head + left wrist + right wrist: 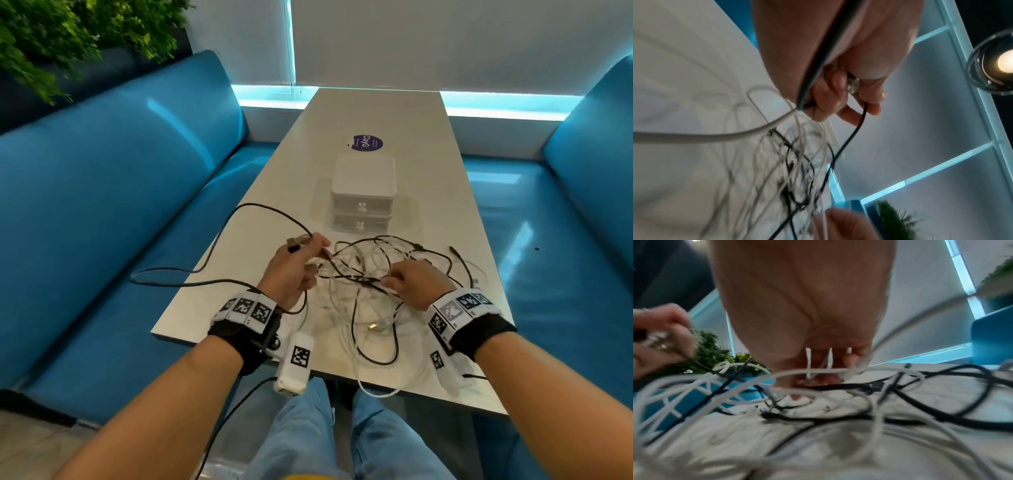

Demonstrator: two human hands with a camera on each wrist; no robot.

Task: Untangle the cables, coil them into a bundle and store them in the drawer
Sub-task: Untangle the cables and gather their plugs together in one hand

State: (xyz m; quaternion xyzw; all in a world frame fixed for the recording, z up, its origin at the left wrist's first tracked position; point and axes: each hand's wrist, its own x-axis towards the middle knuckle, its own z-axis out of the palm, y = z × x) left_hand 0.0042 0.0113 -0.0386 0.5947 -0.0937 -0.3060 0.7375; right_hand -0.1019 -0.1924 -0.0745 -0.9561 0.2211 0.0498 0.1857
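Note:
A tangle of black and white cables (370, 274) lies on the near half of the white table (376, 113). My left hand (298, 267) is raised just above the tangle's left side, fingers curled round a black cable (219, 236) and a metal plug end (852, 84); the cable loops far out over the left table edge. My right hand (411, 284) pinches black and white strands (818, 384) in the middle of the tangle, low over the table. A small white two-drawer box (363, 195) stands behind the cables, both drawers closed.
Blue bench seats (120, 205) flank the table on both sides. A round purple sticker (367, 143) lies beyond the drawer box. A white cable loop (376, 390) hangs over the near table edge above my knees. A green plant (68, 41) stands at far left.

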